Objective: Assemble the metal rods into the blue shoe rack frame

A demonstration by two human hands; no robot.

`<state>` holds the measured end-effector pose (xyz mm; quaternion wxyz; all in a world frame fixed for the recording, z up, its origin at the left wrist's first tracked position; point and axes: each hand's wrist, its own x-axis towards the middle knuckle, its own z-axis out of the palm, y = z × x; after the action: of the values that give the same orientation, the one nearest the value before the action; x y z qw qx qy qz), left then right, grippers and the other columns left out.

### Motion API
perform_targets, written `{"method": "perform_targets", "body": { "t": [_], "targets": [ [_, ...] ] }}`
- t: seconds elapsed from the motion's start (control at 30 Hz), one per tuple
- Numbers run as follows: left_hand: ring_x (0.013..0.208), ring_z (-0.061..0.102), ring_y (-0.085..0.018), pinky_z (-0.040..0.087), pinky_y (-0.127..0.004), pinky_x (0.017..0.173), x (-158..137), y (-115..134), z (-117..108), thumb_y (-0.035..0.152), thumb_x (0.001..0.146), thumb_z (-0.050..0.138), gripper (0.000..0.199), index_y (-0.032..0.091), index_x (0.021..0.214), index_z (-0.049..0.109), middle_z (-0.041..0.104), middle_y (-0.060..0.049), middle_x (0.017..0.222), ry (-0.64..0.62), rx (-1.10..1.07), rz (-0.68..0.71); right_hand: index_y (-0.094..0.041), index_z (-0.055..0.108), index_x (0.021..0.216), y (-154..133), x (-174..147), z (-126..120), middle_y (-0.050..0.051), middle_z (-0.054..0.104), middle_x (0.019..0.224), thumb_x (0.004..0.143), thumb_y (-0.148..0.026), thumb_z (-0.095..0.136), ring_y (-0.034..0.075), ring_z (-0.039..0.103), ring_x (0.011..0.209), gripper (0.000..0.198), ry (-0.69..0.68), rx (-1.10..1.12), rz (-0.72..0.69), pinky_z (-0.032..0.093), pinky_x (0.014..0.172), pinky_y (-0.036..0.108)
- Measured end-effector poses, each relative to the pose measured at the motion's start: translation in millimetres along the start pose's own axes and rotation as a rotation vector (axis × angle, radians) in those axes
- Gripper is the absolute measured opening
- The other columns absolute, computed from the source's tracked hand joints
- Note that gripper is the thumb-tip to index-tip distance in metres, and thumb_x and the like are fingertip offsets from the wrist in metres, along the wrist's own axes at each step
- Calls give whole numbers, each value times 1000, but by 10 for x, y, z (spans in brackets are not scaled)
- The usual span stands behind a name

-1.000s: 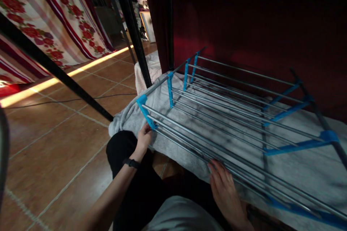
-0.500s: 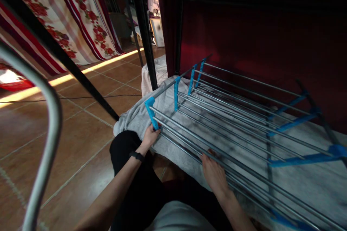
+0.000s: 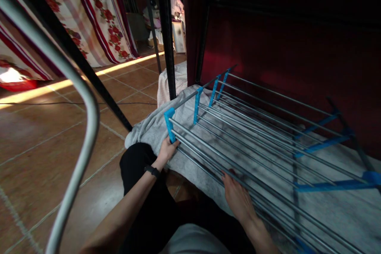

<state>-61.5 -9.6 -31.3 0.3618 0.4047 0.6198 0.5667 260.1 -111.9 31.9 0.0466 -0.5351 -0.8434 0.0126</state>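
Metal rack (image 3: 262, 127) with blue brackets (image 3: 170, 127) is lying over a grey blanket (image 3: 145, 129) directly in front of the person, its long silver bars running from the upper left toward the lower right; the left hand (image 3: 167, 150) is grasping the rack's near left corner, its fingers curling around the lower end of the nearest bracket, while a dark wristband (image 3: 152, 171) is circling that wrist; the right hand (image 3: 236, 194) is touching the lower front bars farther along the same side, its fingertips partly passing behind them, so whether it is gripping firmly one cannot tell; a black-clad knee (image 3: 135, 160) is resting just beside the blanket's edge; a dark red panel (image 3: 268, 47) is standing behind the rack; a pale curved tube (image 3: 93, 115) is rising at the left, crossing in front of a slanting black pole (image 3: 110, 101); beyond it, a flowered curtain (image 3: 98, 27) is hanging above the tiled floor (image 3: 44, 135), where a thin cable (image 3: 131, 103) is running.
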Motion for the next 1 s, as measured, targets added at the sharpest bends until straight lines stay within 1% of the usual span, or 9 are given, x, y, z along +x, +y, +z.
{"method": "perform_targets", "body": {
  "t": [0.17, 0.3, 0.4, 0.5, 0.6, 0.67, 0.77, 0.83, 1.0],
  "targets": [
    [74, 61, -20, 51, -31, 70, 24, 100, -22, 28, 64, 74, 18, 19, 71, 60, 61, 2, 66, -3, 7, 35, -22, 64, 117, 30, 1, 24, 9, 75, 104, 103, -20, 31, 24, 72, 96, 36, 57, 35, 11, 54, 83, 33],
    [72, 61, -21, 52, -33, 71, 24, 117, -8, 28, 65, 74, 18, 20, 67, 58, 59, 2, 63, -23, 6, 42, -22, 62, 120, 11, -11, 37, 10, 74, 111, 104, -25, 33, 23, 71, 100, 34, 32, 7, 39, 54, 85, 32],
    [71, 61, -21, 51, -33, 70, 19, 115, 6, 28, 65, 73, 18, 20, 65, 56, 58, 2, 62, -27, 7, 42, -21, 61, 123, -96, 71, -9, 11, 72, 115, 104, -26, 35, 22, 70, 104, 33, -6, 20, 44, 53, 88, 31],
    [69, 60, -20, 50, -33, 69, 25, 121, 10, 28, 65, 73, 18, 20, 67, 57, 58, 2, 62, -29, 14, 46, -19, 58, 126, -323, 316, -81, 12, 73, 113, 103, -25, 35, 22, 70, 101, 33, -74, 97, 28, 53, 86, 30],
    [64, 57, -18, 49, -32, 67, 31, 135, 5, 28, 64, 72, 18, 20, 67, 57, 57, 3, 61, -27, 29, 56, -15, 57, 127, -620, 696, -133, 14, 71, 114, 103, -25, 34, 24, 70, 101, 35, -121, 186, -6, 53, 86, 32],
    [61, 54, -17, 48, -31, 64, 30, 149, -1, 27, 65, 71, 17, 20, 65, 55, 55, 3, 59, -27, 41, 65, -11, 55, 130, -815, 966, -151, 16, 68, 121, 103, -25, 36, 25, 66, 110, 36, -100, 262, -56, 50, 93, 33],
    [58, 51, -16, 47, -31, 63, 19, 182, -10, 27, 64, 70, 17, 20, 62, 54, 54, 3, 58, -39, 54, 88, -10, 52, 133, -1054, 1313, -161, 16, 62, 133, 103, -26, 39, 24, 57, 125, 37, -40, 358, -129, 43, 105, 32],
    [60, 53, -17, 48, -32, 66, 9, 208, -15, 27, 64, 68, 14, 20, 63, 56, 57, 2, 60, -60, 51, 108, -11, 51, 136, -1166, 1491, -153, 15, 60, 136, 103, -30, 42, 24, 55, 127, 39, -46, 393, -139, 41, 107, 33],
    [75, 60, -22, 52, -38, 81, -6, 241, -24, 27, 65, 64, 8, 20, 69, 61, 66, -2, 70, -105, 29, 171, -17, 52, 137, -1313, 1765, -81, 14, 63, 131, 101, -36, 46, 25, 60, 117, 41, -112, 444, -91, 47, 100, 36]
  ]
}}
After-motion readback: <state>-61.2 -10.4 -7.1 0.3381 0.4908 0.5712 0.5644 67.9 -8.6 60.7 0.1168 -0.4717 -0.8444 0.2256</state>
